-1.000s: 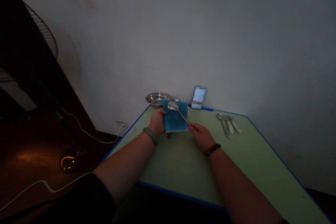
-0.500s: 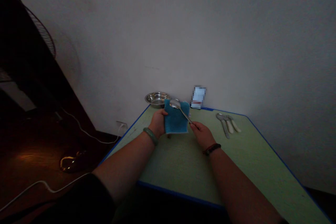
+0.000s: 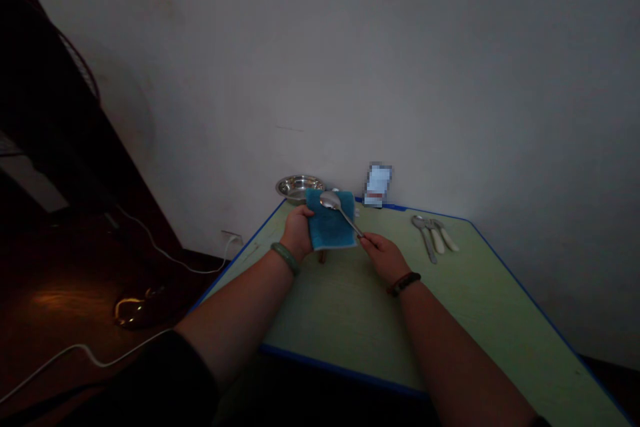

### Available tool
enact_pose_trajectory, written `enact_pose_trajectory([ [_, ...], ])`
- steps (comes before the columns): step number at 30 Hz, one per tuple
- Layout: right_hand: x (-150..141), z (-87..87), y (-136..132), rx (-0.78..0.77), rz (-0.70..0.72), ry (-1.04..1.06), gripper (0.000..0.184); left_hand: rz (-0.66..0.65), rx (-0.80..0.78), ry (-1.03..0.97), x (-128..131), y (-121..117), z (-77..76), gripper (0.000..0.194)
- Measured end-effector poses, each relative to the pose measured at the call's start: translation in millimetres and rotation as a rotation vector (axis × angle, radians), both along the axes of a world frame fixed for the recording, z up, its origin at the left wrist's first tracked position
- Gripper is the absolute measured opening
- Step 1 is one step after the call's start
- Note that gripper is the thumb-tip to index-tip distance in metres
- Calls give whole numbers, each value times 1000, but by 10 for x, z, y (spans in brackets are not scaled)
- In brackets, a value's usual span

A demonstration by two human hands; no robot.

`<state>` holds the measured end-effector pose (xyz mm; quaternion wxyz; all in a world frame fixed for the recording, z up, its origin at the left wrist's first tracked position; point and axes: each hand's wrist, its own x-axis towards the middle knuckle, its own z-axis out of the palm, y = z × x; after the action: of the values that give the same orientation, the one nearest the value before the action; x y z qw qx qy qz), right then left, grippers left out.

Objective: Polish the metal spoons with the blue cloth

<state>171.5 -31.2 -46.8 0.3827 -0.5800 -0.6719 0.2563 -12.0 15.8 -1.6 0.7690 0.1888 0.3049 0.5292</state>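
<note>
My left hand (image 3: 297, 232) is curled shut behind a blue terry cloth (image 3: 331, 230), holding it up at twelve o'clock above the green table (image 3: 350, 320). My right hand (image 3: 383, 258) pinches the handle of a steel spoon (image 3: 341, 211), its bowl lying on the cloth's top edge, at eleven o'clock from that hand. The bowl looks dull; the next stroke calls for pressing it into the cloth.
</note>
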Motion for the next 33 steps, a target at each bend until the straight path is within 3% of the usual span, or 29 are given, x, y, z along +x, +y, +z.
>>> enact_pose_trajectory([
  [12, -21, 18, -21, 17, 30, 15, 31, -44, -23, -26, 23, -19, 17, 55],
  [33, 0, -21, 13, 19, -52, 6, 34, -90, -14, -27, 27, -21, -5, 57],
])
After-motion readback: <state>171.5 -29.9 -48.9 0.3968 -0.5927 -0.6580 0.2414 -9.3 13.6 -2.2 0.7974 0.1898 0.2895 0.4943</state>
